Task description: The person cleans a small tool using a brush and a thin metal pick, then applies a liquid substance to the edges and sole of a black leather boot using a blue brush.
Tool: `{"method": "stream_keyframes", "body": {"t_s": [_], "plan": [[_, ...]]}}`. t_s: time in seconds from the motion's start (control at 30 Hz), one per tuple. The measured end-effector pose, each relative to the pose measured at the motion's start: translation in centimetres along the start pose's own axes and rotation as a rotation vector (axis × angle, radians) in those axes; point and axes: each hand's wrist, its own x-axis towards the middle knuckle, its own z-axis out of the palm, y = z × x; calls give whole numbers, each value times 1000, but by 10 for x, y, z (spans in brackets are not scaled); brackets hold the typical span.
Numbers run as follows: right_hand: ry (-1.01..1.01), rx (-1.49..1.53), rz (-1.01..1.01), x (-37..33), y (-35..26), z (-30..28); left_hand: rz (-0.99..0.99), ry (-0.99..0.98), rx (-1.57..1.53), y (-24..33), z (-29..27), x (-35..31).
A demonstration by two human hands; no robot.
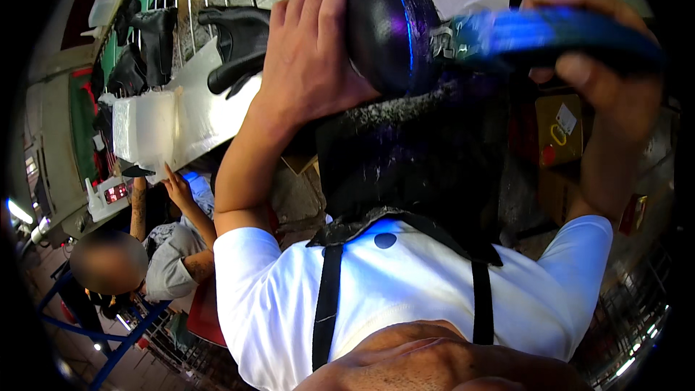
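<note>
Hands, two: left hand clasped half-open on glossy black rounded leather-like piece, top centre; right hand curled round blurred blue elongated tool, upper right; best worked with piece steady, strokes even.

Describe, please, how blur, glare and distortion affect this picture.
In the head view, the blue tool and right hand smear, likely from motion; the left hand is sharper; glare whitens the pale surface beside that wrist; the fisheye lens leaves black, rounded edges.
</note>
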Motion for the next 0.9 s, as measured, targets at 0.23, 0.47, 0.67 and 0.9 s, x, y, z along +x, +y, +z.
{"method": "stream_keyframes", "body": {"t_s": [0.23, 0.47, 0.67, 0.9], "plan": [[22, 103, -84, 42, 5, -4, -168, -111, 32, 20, -25, 3], [-100, -113, -131, 46, -10, -13, -123, -57, 73, 28, -33, 13], [-8, -356, 151, 46, -48, -2, -171, -122, 2, 26, -38, 24], [50, -490, 382, 64, -76, 23, -313, -209, -139, 25, -45, 32]]}}
